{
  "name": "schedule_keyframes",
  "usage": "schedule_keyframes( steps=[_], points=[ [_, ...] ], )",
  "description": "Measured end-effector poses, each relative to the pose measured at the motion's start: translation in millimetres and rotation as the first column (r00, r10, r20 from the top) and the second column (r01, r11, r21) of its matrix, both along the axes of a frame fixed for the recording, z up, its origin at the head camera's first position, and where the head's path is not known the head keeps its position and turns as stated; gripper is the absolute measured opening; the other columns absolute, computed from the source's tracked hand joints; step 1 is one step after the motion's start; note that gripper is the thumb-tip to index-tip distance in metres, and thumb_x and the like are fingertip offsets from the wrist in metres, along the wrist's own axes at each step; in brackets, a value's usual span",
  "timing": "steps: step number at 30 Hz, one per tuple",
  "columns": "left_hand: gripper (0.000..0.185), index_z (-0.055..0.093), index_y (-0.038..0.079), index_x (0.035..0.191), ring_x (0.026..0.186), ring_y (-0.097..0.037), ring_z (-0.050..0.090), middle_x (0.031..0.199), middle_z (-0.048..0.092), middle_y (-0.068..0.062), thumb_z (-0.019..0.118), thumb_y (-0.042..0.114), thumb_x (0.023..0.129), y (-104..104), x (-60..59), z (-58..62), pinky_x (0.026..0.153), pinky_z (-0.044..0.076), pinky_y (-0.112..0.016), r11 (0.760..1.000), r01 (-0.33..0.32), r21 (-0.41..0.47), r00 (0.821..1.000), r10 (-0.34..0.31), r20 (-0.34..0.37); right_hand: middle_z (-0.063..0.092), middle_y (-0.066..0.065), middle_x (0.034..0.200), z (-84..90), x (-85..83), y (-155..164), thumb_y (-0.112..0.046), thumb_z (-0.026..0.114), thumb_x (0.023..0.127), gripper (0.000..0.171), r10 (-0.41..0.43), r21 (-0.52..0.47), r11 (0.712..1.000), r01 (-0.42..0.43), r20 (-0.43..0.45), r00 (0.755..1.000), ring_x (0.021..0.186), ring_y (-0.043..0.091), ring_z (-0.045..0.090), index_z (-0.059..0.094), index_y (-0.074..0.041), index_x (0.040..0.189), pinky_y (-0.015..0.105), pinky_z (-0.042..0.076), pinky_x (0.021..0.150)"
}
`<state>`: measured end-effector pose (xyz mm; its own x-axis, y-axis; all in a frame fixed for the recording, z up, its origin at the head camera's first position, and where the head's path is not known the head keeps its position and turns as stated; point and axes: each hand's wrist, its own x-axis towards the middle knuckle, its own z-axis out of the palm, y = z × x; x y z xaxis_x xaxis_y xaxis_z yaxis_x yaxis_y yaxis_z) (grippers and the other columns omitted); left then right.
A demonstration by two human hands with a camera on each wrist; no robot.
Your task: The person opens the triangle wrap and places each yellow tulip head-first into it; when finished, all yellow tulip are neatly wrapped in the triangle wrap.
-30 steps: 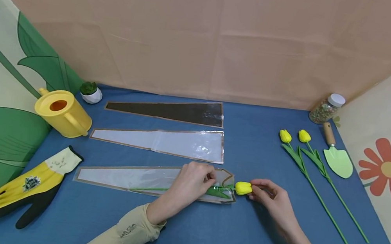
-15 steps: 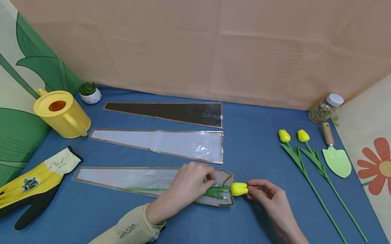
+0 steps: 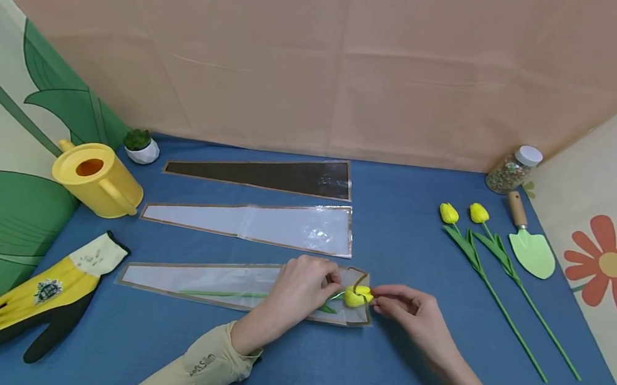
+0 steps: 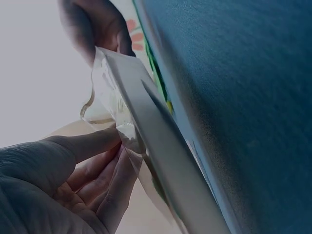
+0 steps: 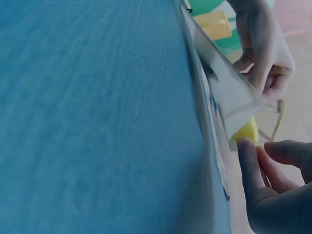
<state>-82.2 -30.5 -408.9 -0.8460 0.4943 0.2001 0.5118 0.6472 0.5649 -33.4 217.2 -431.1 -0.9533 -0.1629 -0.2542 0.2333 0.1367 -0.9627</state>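
Blue cloth (image 3: pixel 403 251) is covering the bench, with tan paper standing behind. I am watching the left hand (image 3: pixel 299 291) pinching the open mouth of the near sleeve (image 3: pixel 210 283), fingers curled on the film and lifting its upper layer. The right hand (image 3: pixel 414 314) is pinching the tulip (image 3: pixel 357 296) at its yellow head, fingertips closed on it; the head is sitting just inside the mouth, the stem lying along inside the sleeve. Two more sleeves (image 3: pixel 283 226) are lying behind, two tulips (image 3: pixel 468 239) and a trowel (image 3: pixel 532 248) to the right.
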Motion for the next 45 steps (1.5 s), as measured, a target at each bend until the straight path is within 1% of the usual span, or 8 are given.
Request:
schedule_keyframes(
  steps=[8,17,21,24,29,32,38,45],
  points=[
    [0.006,0.082,0.011,0.088,0.062,-0.009,0.063,0.081,0.075,0.001,0.087,0.009,0.091,-1,-0.1,-1.4,0.051,0.043,-0.02,1.0,0.0,-0.015,1.0,0.0,-0.005,0.07,0.025,0.13,-3.7,-4.3,-10,-0.006,0.065,0.108,0.029,0.15,0.058,0.988,-0.144,-0.117,0.982,0.112,0.013,0.074,0.068,0.01,0.132,0.029,0.059,0.093],
    [0.007,0.083,0.011,0.089,0.065,-0.012,0.066,0.083,0.076,0.0,0.089,0.011,0.09,2,-2.2,1.5,0.054,0.047,-0.024,0.999,0.002,-0.045,1.0,-0.002,0.002,0.071,0.025,0.128,-0.8,-12.6,-11,-0.007,0.058,0.111,0.031,0.238,0.086,0.969,-0.231,-0.087,0.967,0.114,0.024,0.074,0.066,0.012,0.134,0.031,0.059,0.094],
    [0.004,0.084,0.012,0.093,0.071,-0.014,0.07,0.089,0.077,0.0,0.088,0.013,0.092,2,-3.7,5.5,0.057,0.05,-0.026,0.994,0.067,-0.083,0.998,-0.066,0.013,0.071,0.024,0.126,9.5,-21.7,4,-0.009,0.055,0.113,0.03,0.303,0.13,0.947,-0.293,-0.061,0.951,0.11,0.026,0.074,0.067,0.011,0.131,0.035,0.061,0.092],
    [0.005,0.086,0.013,0.099,0.079,-0.016,0.073,0.097,0.077,0.001,0.084,0.011,0.095,0,-2.7,6.6,0.061,0.054,-0.027,0.987,0.133,-0.091,0.991,-0.135,-0.024,0.074,0.021,0.117,22.7,-32.2,18,-0.009,0.055,0.113,0.027,0.312,0.208,0.933,-0.292,-0.07,0.947,0.1,0.027,0.076,0.069,0.01,0.126,0.038,0.063,0.085],
    [0.013,0.086,0.013,0.11,0.091,-0.017,0.074,0.108,0.074,0.0,0.08,0.014,0.099,-6,1.9,3.2,0.07,0.057,-0.026,0.954,0.26,-0.149,0.957,-0.275,-0.096,0.074,0.017,0.106,35.4,-52.2,31,-0.007,0.057,0.112,0.021,0.288,0.358,0.911,-0.207,-0.192,0.938,0.09,0.031,0.075,0.07,0.007,0.121,0.042,0.063,0.077],
    [0.017,0.085,0.013,0.115,0.097,-0.018,0.072,0.111,0.074,-0.001,0.079,0.019,0.1,-5,2.8,1.0,0.075,0.058,-0.027,0.934,0.296,-0.2,0.943,-0.319,-0.095,0.074,0.018,0.106,33.8,-66.0,28,-0.008,0.057,0.112,0.022,0.303,0.374,0.904,-0.207,-0.219,0.927,0.091,0.031,0.075,0.07,0.007,0.123,0.043,0.063,0.078],
    [0.02,0.082,0.004,0.117,0.095,-0.023,0.074,0.112,0.074,-0.007,0.08,0.012,0.099,-4,-7.4,7.4,0.076,0.061,-0.034,0.955,0.258,-0.147,0.96,-0.27,-0.075,0.075,0.02,0.108,25.8,-90.4,17,-0.007,0.058,0.111,0.023,0.29,0.358,0.913,-0.195,-0.232,0.928,0.095,0.032,0.076,0.069,0.009,0.124,0.043,0.063,0.082],
    [0.02,0.08,0.0,0.116,0.092,-0.026,0.075,0.108,0.077,-0.013,0.081,0.004,0.096,-14,-46.0,22.7,0.078,0.062,-0.042,0.983,0.154,-0.102,0.986,-0.16,-0.049,0.074,0.026,0.116,14.0,-116.8,9,-0.003,0.06,0.11,0.026,0.256,0.315,0.93,-0.189,-0.187,0.948,0.103,0.035,0.075,0.066,0.014,0.129,0.038,0.063,0.086]
  ],
)
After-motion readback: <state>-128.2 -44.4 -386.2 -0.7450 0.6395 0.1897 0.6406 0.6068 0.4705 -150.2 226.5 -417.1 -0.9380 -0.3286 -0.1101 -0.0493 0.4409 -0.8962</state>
